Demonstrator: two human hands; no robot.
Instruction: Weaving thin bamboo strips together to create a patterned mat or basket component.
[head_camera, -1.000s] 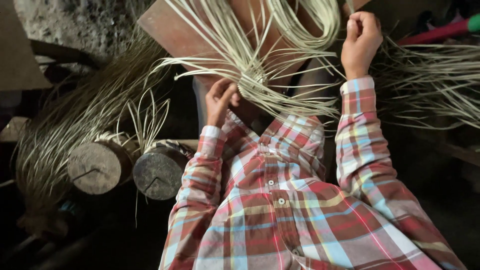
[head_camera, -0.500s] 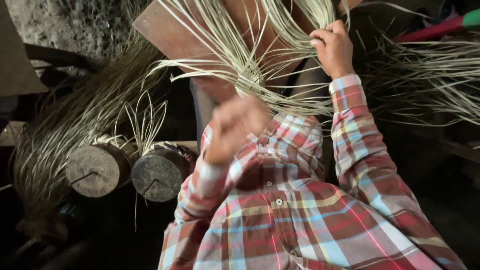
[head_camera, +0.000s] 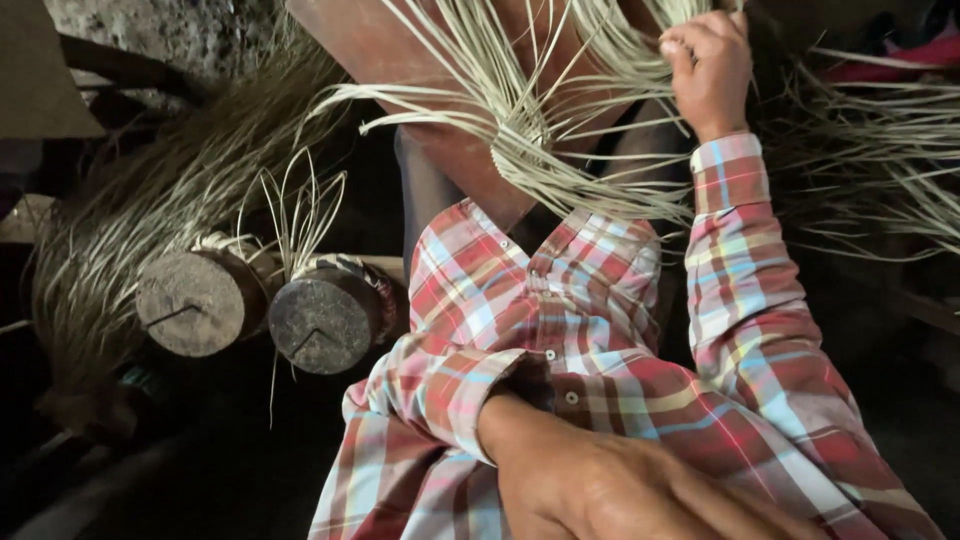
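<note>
- Right hand, upper right of frame: fingers curled shut round a bunch of pale straw strands, knuckles toward the cam, thumb not visible.
- The strands fan out from a woven knot near top centre, running left, down and right across the frame; some lie over the plaid shirt at the chest.
- Right forearm in the plaid sleeve runs from the lower right corner up to the wrist, cuff just below the hand.
- Left hand, bottom centre, very close to the cam & blurred: back of hand faces up, fingers run off toward the lower right. Can't tell how far they open or if they hold anything; no straw seen in it.
- Left cuff sits just left of that hand, sleeve bent across the lower centre of frame.
- Under the strands, top centre: a slanted reddish-brown wooden board; the woven knot lies against it.
- Left of centre: two round wooden blocks w/ flat dark end faces, left block & right block, touching side by side, each w/ woven straw wrapped round its side.
- A few loose upright strands stick up between & above the two blocks.
- Far left: big loose sheaf of dry straw sweeping from upper centre down to lower left.
- Right edge: more loose straw spread sideways; a pink-red thing at upper right, too dim to name.
- Upper left: grey rough wall.
</note>
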